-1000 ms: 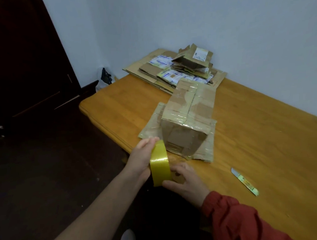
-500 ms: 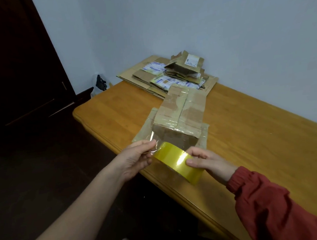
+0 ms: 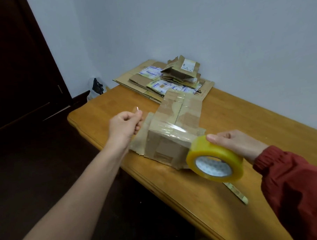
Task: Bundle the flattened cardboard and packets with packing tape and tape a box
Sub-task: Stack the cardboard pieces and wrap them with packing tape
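Since half a second ago the hands have drawn apart, the left hand [image 3: 124, 124] moving up and away to the left and the right hand [image 3: 235, 143] swinging the tape roll [image 3: 214, 158] out to the right, so that its open core now faces the camera. In the head view, the left hand's fingers are curled, pinching the loose end of the tape [image 3: 137, 108] above the table's near left corner. The right hand, coming out of a red sleeve [image 3: 292, 177], grips the yellow roll with the thumb on its outer face. A clear strip seems to stretch between them over the box [image 3: 172, 130], though only a glint shows it. The brown box sits on flattened cardboard near the front edge of the wooden table [image 3: 245, 119], between the two hands. Farther back against the wall lies the pile of flat cardboard and packets [image 3: 163, 79]. A knife [image 3: 235, 191] lies on the table just below the roll, partly hidden by it. A dark door [image 3: 15, 71] stands at the left.
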